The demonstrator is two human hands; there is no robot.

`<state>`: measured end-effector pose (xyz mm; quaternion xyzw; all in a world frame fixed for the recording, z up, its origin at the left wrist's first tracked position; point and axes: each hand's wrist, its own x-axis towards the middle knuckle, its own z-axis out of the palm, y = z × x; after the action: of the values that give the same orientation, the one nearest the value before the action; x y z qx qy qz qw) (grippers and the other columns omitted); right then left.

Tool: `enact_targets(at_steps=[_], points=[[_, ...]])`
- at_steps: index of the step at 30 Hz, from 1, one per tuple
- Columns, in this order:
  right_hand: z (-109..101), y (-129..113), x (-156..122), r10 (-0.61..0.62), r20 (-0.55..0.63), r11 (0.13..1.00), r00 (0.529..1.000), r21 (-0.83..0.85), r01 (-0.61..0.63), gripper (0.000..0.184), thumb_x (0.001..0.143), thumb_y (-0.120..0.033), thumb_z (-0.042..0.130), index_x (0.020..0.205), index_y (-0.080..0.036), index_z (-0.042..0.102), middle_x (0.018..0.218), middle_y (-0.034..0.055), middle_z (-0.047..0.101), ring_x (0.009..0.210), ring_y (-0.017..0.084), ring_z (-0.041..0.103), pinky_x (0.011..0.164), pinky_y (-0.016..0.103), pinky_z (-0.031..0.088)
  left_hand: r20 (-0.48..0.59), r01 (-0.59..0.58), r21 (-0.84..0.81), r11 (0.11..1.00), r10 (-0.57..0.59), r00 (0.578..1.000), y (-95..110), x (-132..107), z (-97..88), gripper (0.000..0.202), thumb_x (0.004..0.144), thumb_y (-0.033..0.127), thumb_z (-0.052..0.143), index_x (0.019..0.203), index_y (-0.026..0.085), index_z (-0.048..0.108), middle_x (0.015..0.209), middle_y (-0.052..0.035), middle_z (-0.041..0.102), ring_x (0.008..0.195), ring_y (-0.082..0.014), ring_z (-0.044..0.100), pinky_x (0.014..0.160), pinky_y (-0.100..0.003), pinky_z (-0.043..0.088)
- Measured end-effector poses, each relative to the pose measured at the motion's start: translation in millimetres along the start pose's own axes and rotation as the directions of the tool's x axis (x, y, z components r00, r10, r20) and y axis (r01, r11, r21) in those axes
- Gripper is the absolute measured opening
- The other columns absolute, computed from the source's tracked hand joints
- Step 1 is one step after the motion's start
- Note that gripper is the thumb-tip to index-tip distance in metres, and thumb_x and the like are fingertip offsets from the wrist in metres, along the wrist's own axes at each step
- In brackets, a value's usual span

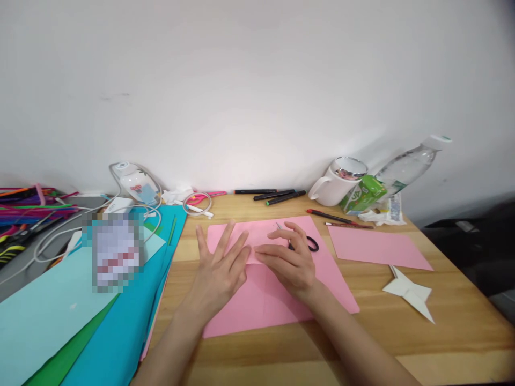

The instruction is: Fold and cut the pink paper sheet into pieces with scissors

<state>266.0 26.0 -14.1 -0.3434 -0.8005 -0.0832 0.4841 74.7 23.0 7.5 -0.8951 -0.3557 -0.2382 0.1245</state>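
A large pink sheet of paper [257, 300] lies on the wooden table, with a crease across it and a pale pink folded part under my fingers. My left hand [223, 260] rests on its left side, fingers spread and stretched out. From the right, my right hand [292, 257] reaches in with bent fingers apart, its lower fingertips touching the paper near the fold, close to my left fingertips. Its thumb is hidden. Scissors with black handles [313, 244] lie on the sheet behind my right hand, partly covered by it.
Pink paper strip [378, 246] and white folded paper star [409, 292] lie right. Behind stand a white mug [336, 182], green carton [364, 194] and tilted plastic bottle [408, 166]. Black markers [285, 197] lie along the wall. Blue paper sheets [116, 332] cover the left.
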Motion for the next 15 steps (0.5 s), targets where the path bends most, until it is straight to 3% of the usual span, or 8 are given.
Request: enact_targets(at_steps=[8, 12, 14, 15], points=[[-14, 10, 8, 0.102, -0.117, 0.994, 0.988, -0.024, -0.105, 0.017, 0.081, -0.012, 0.061, 0.082, -0.028, 0.068, 0.078, -0.0029, 0.074, 0.089, 0.022, 0.059, 0.088, 0.05, 0.04, -0.053, 0.052, 0.03, 0.998, -0.05, 0.997, -9, 2, 1.7, 0.023, 0.081, 0.005, 0.045, 0.093, 0.016, 0.061, 0.119, -0.0102, 0.063, 0.124, -0.034, 0.041, 0.098, -0.074, -0.001], [-16, 18, 8, 0.186, -0.291, 0.978, 0.938, -0.04, -0.207, 0.021, 0.078, -0.009, 0.063, 0.086, -0.028, 0.068, 0.08, -0.0002, 0.073, 0.087, 0.022, 0.059, 0.078, 0.043, 0.047, -0.07, 0.245, 0.069, 0.967, -0.24, 0.968, -23, -5, 3.7, 0.021, 0.081, 0.004, 0.043, 0.089, 0.014, 0.06, 0.118, -0.015, 0.062, 0.126, -0.0328, 0.039, 0.1, -0.072, 0.003], [-18, 16, 10, 0.169, -0.239, 0.979, 0.956, -0.073, -0.191, 0.021, 0.078, -0.009, 0.064, 0.087, -0.028, 0.068, 0.081, 0.0003, 0.073, 0.086, 0.022, 0.059, 0.075, 0.041, 0.048, -0.121, 0.306, 0.053, 0.951, -0.298, 0.947, -29, -9, 6.5, 0.024, 0.082, 0.005, 0.042, 0.095, 0.015, 0.059, 0.12, -0.015, 0.061, 0.126, -0.0315, 0.039, 0.102, -0.07, 0.007], [-19, 12, 12, 0.158, -0.137, 0.982, 0.978, -0.08, -0.17, 0.019, 0.078, -0.011, 0.064, 0.088, -0.026, 0.068, 0.082, 0.0009, 0.073, 0.085, 0.022, 0.06, 0.075, 0.041, 0.048, -0.143, 0.315, 0.039, 0.948, -0.307, 0.941, -31, -11, 8.7, 0.026, 0.083, 0.005, 0.042, 0.099, 0.015, 0.059, 0.118, -0.0143, 0.062, 0.126, -0.0312, 0.04, 0.103, -0.068, 0.011]])
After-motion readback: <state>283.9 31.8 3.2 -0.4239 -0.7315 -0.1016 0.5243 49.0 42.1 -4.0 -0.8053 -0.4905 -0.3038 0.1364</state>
